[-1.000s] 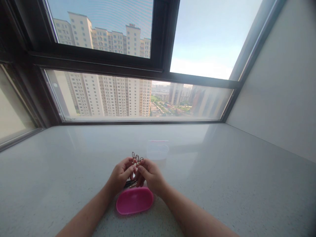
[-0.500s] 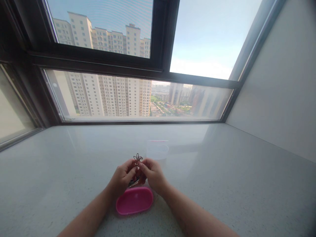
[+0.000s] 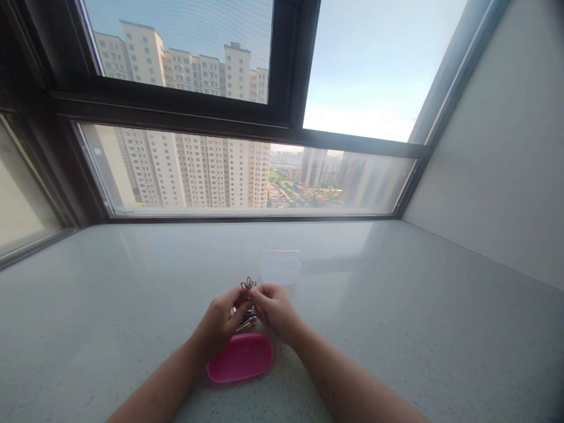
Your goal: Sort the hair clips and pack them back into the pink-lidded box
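Between the fingertips of both hands is a small brown flower-shaped wire piece [image 3: 248, 284], its petal-like loops standing up above the fingers. My left hand [image 3: 222, 314] pinches it from the left, the lower part hidden by the fingers. My right hand [image 3: 275, 308] is closed on its right side, thumb and index finger pressed together. Just under the hands lie several slim metallic and dark pieces [image 3: 247, 323], partly covered and too small to name. A pink oval dish [image 3: 241, 358] rests on the pale speckled surface [image 3: 374, 329] nearest to me, below my left hand.
Beyond the hands lies a clear plastic bag [image 3: 281, 267] with a red line along its top edge. A dark window frame [image 3: 247, 220] borders the surface at the back, and a white wall [image 3: 497, 176] rises on the right.
Both hands have shifted slightly, and the wire flower has turned a little and moved slightly right. More of the metallic pieces beneath the hands now shows.
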Available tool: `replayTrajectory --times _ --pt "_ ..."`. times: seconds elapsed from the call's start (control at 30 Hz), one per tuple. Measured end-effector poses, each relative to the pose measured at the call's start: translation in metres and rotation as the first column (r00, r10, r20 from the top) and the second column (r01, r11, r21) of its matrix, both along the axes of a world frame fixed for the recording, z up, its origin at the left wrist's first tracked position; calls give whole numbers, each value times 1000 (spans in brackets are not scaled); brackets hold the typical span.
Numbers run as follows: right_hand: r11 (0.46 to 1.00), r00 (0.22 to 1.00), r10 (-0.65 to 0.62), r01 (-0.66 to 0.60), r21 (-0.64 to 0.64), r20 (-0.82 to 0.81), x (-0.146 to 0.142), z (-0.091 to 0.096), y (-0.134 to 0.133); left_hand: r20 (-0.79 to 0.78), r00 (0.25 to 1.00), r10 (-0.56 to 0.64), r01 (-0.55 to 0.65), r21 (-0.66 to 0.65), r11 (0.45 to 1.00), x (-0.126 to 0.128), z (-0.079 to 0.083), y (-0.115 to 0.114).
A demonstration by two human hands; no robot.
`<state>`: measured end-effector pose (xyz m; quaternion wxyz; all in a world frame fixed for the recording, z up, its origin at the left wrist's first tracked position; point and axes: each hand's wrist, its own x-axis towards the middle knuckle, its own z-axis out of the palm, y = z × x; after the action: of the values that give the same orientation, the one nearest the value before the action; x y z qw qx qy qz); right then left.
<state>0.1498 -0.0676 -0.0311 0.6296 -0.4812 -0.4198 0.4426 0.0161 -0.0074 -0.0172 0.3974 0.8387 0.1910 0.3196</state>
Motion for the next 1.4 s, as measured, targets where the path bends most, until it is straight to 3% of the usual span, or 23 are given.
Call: replayTrajectory --times 0.1,0.2,0.4,0.53,0.67,0.8,1.0,1.17,1.3,1.4 --pt "1000 1000 -12 13 -24 19 3 -1 1 41 999 -36 39 -66 997 3 0 -2" --pt "996 986 -79 85 -30 150 6 -1 2 82 996 -47 59 -156 986 5 -2 -3" --pt "960 851 -277 261 99 447 8 0 -1 152 987 -46 91 -308 947 6 -8 0" --pt "935 844 -350 289 205 406 7 2 -4 125 990 -58 100 -361 927 4 -3 0" --pt "962 920 -240 182 205 309 7 2 -4 97 992 -74 110 -452 885 1 3 -1" --pt "974 950 -175 128 189 260 10 3 -3 105 994 9 33 -399 916 0 3 3" --pt "992 901 -114 81 94 419 11 6 -7 110 985 137 -77 -430 900 0 0 13" --pt "989 806 -102 21 144 583 8 7 -11 125 972 198 -124 -440 890 1 3 13" --pt "999 905 -15 -8 52 426 9 5 -9 161 964 214 -113 -478 871 3 1 13" --pt "998 975 -57 55 15 216 14 5 -6 206 948 243 -118 -482 868 3 -1 16"
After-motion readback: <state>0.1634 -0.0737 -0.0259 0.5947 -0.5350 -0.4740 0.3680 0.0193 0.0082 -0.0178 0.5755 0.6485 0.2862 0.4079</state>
